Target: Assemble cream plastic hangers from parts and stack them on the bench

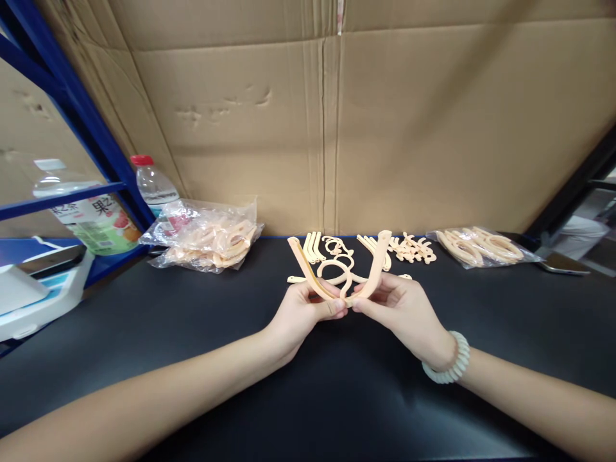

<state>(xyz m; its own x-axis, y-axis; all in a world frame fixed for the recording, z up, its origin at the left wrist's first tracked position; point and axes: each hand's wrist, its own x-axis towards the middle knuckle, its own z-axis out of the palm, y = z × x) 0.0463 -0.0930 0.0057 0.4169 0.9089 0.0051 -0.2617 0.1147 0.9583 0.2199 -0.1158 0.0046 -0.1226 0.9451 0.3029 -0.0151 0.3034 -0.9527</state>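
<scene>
On black table [144, 333] | hands: 2 | beige arms [308, 273] held: 2 | bags [206, 240]: 2

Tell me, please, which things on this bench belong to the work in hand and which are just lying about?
In hand:
- left hand and right hand, pinching a cream V-shaped plastic piece
- loose cream plastic parts on the black bench
- two clear bags of the same parts

Lying about:
- red-capped water bottle
- labelled drink bottle
- white device
- cardboard wall

Loose parts [366, 250] lie between two bags [206, 240] [481, 246] on the table [144, 321].
</scene>
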